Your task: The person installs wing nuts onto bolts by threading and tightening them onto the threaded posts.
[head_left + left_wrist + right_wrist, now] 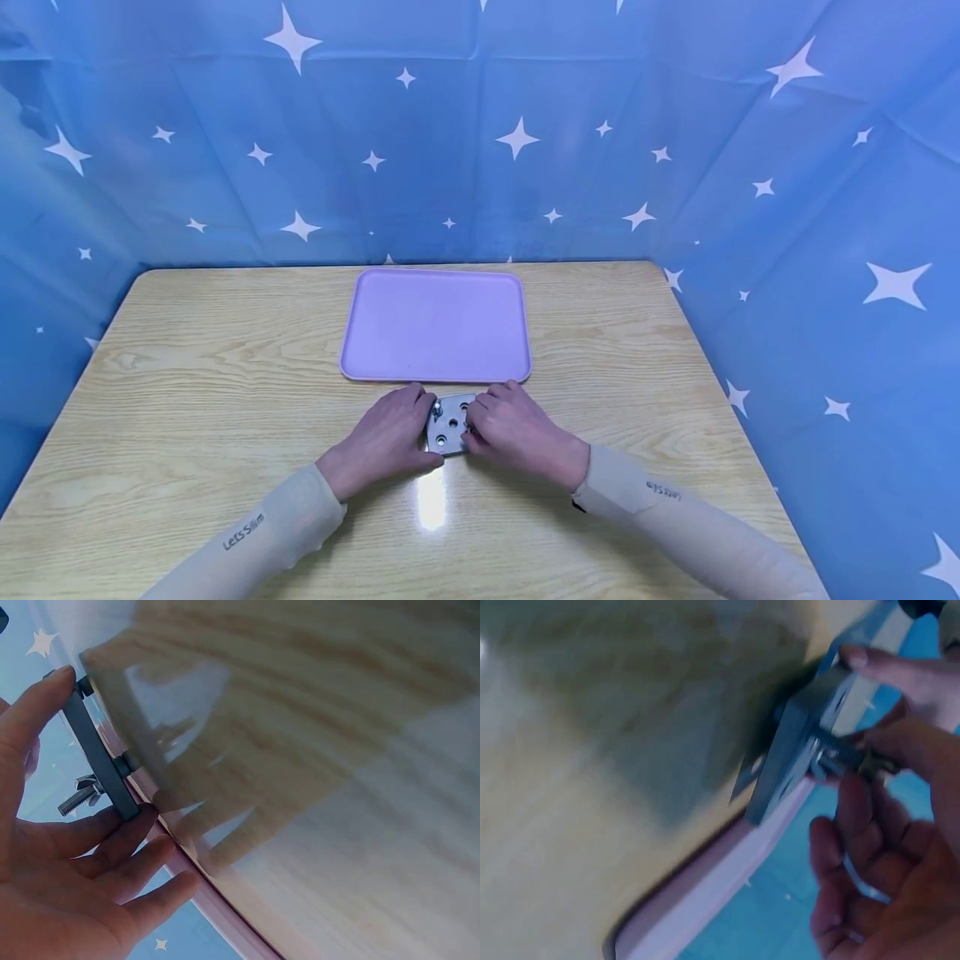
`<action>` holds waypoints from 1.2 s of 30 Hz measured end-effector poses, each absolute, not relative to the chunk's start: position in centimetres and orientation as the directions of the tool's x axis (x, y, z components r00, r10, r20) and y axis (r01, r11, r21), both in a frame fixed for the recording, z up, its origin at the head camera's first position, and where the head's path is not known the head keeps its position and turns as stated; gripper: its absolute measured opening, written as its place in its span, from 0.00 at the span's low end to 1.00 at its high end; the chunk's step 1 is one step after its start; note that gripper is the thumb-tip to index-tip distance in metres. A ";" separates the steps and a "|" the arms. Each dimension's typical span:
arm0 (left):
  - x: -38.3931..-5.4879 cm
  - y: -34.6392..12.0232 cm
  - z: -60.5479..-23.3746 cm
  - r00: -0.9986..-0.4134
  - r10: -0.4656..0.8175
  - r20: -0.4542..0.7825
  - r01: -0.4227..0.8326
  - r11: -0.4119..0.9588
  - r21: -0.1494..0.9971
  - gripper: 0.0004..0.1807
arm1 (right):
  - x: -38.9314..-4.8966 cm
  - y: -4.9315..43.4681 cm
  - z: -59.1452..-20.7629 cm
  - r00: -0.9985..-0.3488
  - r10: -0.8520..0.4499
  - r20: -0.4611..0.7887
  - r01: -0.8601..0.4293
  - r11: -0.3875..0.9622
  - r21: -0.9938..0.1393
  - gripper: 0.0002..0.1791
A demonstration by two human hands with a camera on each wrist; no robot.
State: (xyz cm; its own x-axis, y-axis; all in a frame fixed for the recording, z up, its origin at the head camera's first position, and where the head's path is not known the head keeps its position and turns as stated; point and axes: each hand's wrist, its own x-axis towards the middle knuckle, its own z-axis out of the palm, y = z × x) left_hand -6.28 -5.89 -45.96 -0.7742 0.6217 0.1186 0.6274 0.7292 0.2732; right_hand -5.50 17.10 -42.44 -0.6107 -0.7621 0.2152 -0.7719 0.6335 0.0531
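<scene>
A grey metal plate (453, 423) with several round holes sits just in front of the purple tray. My left hand (386, 433) grips its left side, thumb at the near edge and fingers at the far edge. A threaded bolt (75, 801) with a wing nut rises from the plate near that hand. My right hand (521, 435) is at the plate's right side, thumb and fingers pinching a small wing nut (877, 763) at the end of a second bolt (838, 748). In the left wrist view, dark feet or bolt heads (124, 762) show beneath the plate.
The purple tray (438, 325) lies at the back middle of the wood-grain table (225, 375), just beyond the hands. A blue star-printed cloth (450, 167) hangs behind and along both sides. A bright reflection shows on the table in front of the plate.
</scene>
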 end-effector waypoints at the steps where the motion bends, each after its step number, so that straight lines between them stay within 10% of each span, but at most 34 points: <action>1: -6.3 -5.9 -46.0 -0.775 0.621 0.118 0.627 0.730 0.273 0.38 | -5.4 17.0 -42.5 -0.629 -0.745 0.220 -0.756 0.653 0.049 0.15; 9: -6.4 -5.9 -45.9 -0.775 0.625 0.092 0.621 0.727 0.293 0.38 | -5.4 17.6 -41.1 -0.697 -0.714 0.064 -0.717 0.697 -0.018 0.26; 20: -6.5 -5.9 -45.8 -0.776 0.628 0.060 0.613 0.728 0.307 0.36 | -7.2 19.2 -40.0 -0.294 -0.953 0.071 -0.942 0.302 0.146 0.20; 29: -6.5 -5.7 -46.0 -0.779 0.624 0.060 0.610 0.731 0.307 0.37 | -7.4 18.9 -40.6 -0.299 -0.947 0.120 -0.929 0.317 0.190 0.10; 36: -6.5 -5.8 -46.1 -0.778 0.622 0.087 0.614 0.725 0.312 0.36 | -6.9 18.2 -42.1 -0.428 -0.877 0.219 -0.873 0.464 0.151 0.09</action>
